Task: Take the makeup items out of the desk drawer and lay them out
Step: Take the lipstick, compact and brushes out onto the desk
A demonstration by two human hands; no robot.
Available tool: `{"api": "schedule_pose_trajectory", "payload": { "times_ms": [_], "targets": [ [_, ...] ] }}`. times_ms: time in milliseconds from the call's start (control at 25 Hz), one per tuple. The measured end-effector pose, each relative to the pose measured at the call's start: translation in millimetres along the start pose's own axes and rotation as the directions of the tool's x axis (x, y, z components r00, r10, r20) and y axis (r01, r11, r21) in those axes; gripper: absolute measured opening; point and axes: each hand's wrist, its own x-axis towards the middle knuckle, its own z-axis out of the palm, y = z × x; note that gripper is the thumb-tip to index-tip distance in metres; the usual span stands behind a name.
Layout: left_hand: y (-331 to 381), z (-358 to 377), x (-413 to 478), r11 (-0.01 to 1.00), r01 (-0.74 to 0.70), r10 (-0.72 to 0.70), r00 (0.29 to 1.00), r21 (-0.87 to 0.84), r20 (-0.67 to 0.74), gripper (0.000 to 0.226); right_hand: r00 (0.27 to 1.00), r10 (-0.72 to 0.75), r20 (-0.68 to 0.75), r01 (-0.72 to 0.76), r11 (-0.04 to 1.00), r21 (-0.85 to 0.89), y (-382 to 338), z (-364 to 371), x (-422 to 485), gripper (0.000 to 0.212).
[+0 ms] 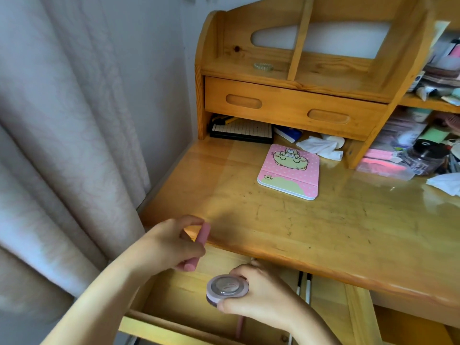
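Observation:
The wooden desk drawer (353, 305) is pulled open at the bottom of the view. Over its left part my left hand (169, 245) grips a pink tube (203, 234), whose two ends stick out of the fist. Just right of it my right hand (261, 292) holds a round mauve compact (227, 287) with a clear lid, raised above the drawer. Two slim pens (304, 285) with black and white bodies lie in the drawer beside my right hand. A pink stick (240, 324) shows below my right wrist.
The wooden desk top (311, 220) carries a pink cartoon-cat palette (290, 171) and crumpled tissues (321, 146). A hutch with a shut drawer (293, 108) stands behind. Cluttered boxes and a dark jar (423, 155) sit at the right. A curtain (62, 145) hangs left.

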Motion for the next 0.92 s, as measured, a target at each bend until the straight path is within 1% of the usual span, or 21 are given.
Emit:
{"api": "schedule_pose_trajectory", "payload": {
  "times_ms": [80,200,320,440,520,640,800,920],
  "targets": [
    [3.7,1.0,9.1,0.998,-0.063,0.064,0.995,0.016,-0.071,0.052,1.000,-0.027,-0.005,0.027,0.998,0.052,-9.3,-12.0,-6.7,0.057],
    [2.7,6.0,26.0,0.993,-0.095,0.105,0.982,0.068,-0.159,0.057,0.996,-0.066,-0.058,0.070,0.995,0.071,-22.2,-31.1,-12.2,0.056],
    [2.0,9.2,41.6,0.982,-0.114,0.148,0.959,0.148,-0.240,0.054,0.974,-0.091,-0.208,0.095,0.995,0.010,-25.5,-43.3,-8.0,0.051],
    [4.0,14.0,53.1,0.962,-0.128,0.201,0.929,0.240,-0.311,0.038,0.919,-0.099,-0.382,0.091,0.995,-0.039,-19.1,-45.7,6.2,0.053],
    [6.1,18.2,60.4,0.961,-0.139,0.220,0.911,0.241,-0.349,0.028,0.887,-0.082,-0.455,0.069,0.997,-0.046,-10.6,-44.5,19.9,0.057],
    [5.4,23.7,70.0,0.960,-0.155,0.234,0.903,0.234,-0.361,0.021,0.838,-0.039,-0.544,0.001,0.998,-0.070,3.9,-42.2,38.9,0.066],
    [-1.3,27.6,81.3,0.952,-0.170,0.263,0.877,0.253,-0.402,0.016,0.803,-0.039,-0.595,-0.094,0.977,-0.191,18.1,-38.3,57.6,0.083],
    [-2.9,29.1,87.5,0.944,-0.169,0.282,0.858,0.282,-0.430,0.013,0.774,-0.069,-0.629,-0.100,0.968,-0.230,19.9,-36.7,66.4,0.085]
  ]
}}
